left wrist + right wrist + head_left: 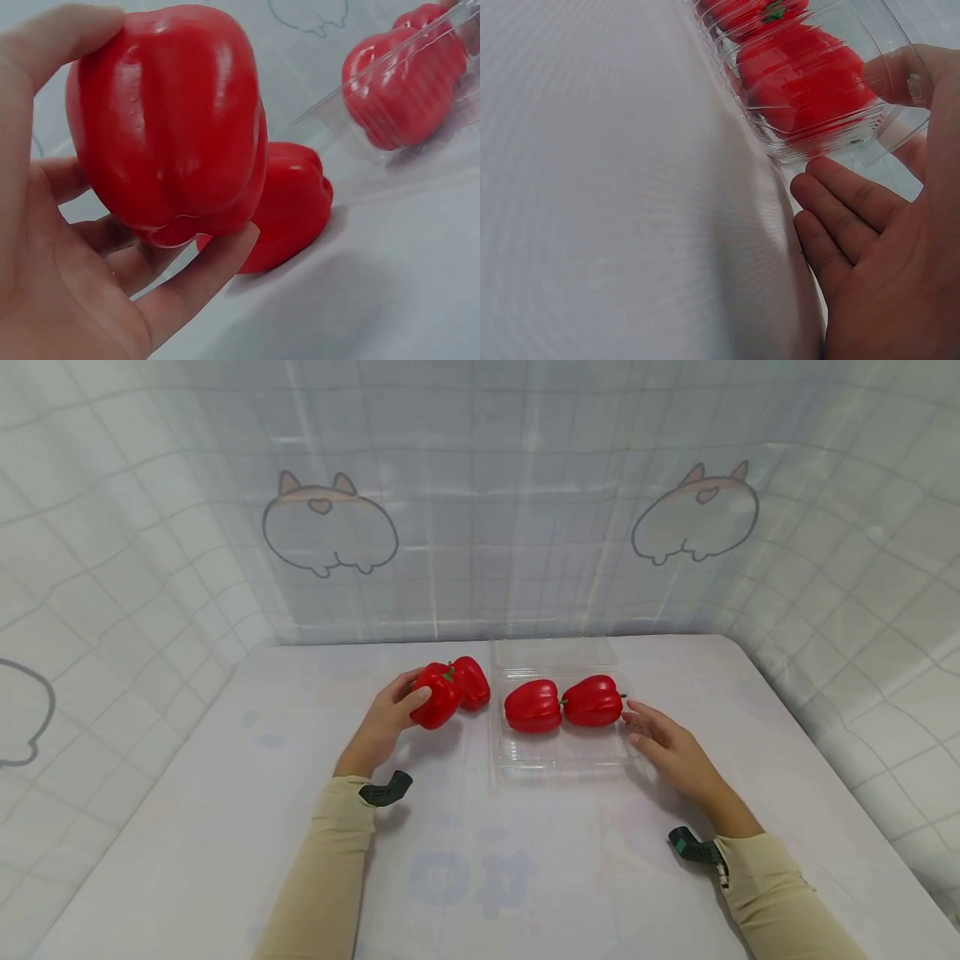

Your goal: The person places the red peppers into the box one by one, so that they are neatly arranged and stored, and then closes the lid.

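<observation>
A glossy, lobed red pepper [432,703] is hovering above the worktop [262,827], the left hand's [385,723] fingers gripping its smooth sides. Another pepper [472,683] is lying just behind. Beside it, a clear, ridged plastic box [551,752] is holding two more peppers [533,707]. The right hand [670,747] is resting at the box's right end, fingers loosely extended. A grid-patterned sheet [517,527] is hanging beyond.
</observation>
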